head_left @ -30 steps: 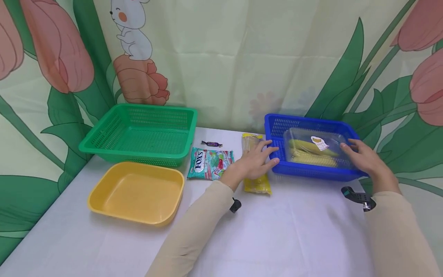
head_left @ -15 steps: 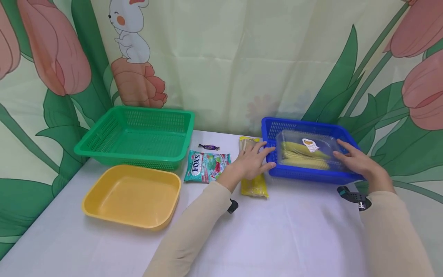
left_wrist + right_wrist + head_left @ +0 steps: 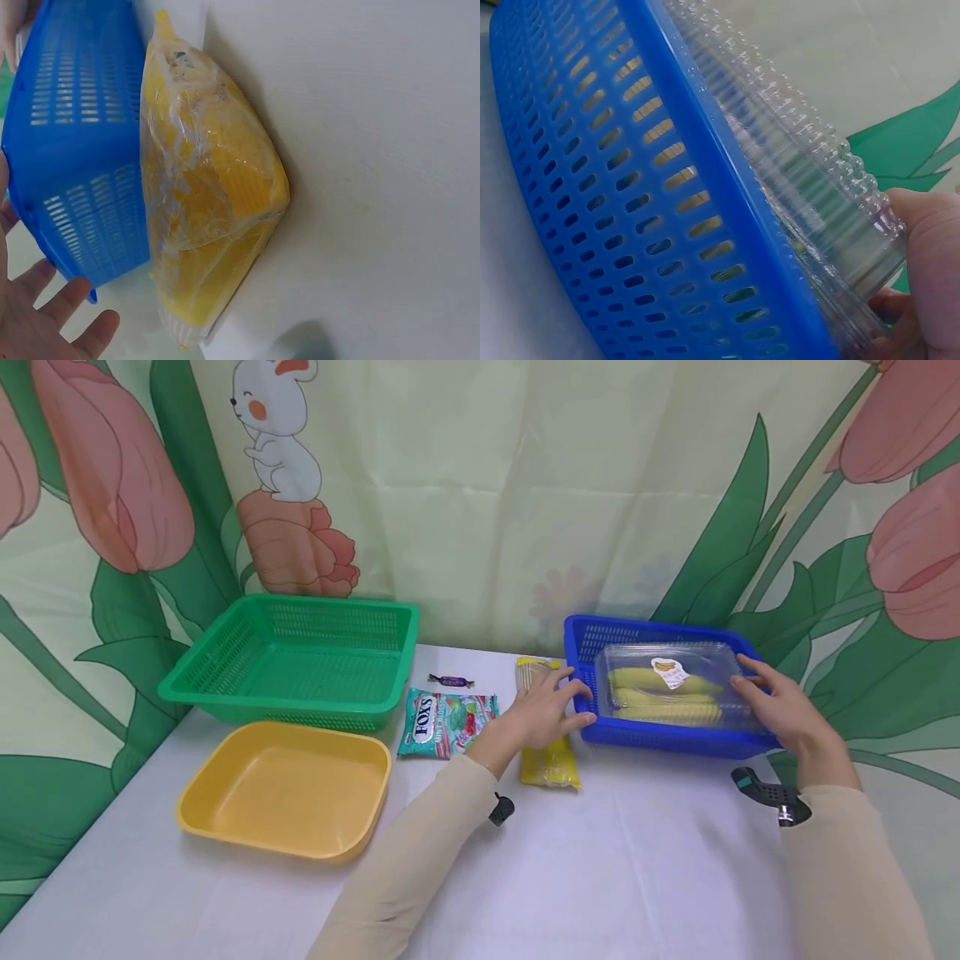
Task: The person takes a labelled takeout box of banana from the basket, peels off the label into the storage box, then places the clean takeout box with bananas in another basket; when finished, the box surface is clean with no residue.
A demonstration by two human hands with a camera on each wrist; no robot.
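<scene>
A: Two hands at work, left to right?

B: Left hand (image 3: 546, 712), fingers straight, rests on the yellow plastic-wrapped packet (image 3: 550, 762) and touches the blue perforated plastic basket (image 3: 660, 739). Right hand (image 3: 772, 706) curls around the clear plastic corn box (image 3: 663, 689) inside it.

A: Step?

B: Likely lifting out the box; next needs a firm grip.

A blue slotted plastic basket (image 3: 660, 739) stands upright on the white table (image 3: 637, 877), near its far right edge. Inside it lies a clear ribbed plastic box (image 3: 667, 689), lid shut, holding yellow corn cobs (image 3: 663, 703) laid side by side lengthwise, with a small white sticker (image 3: 667, 672) on top.
</scene>
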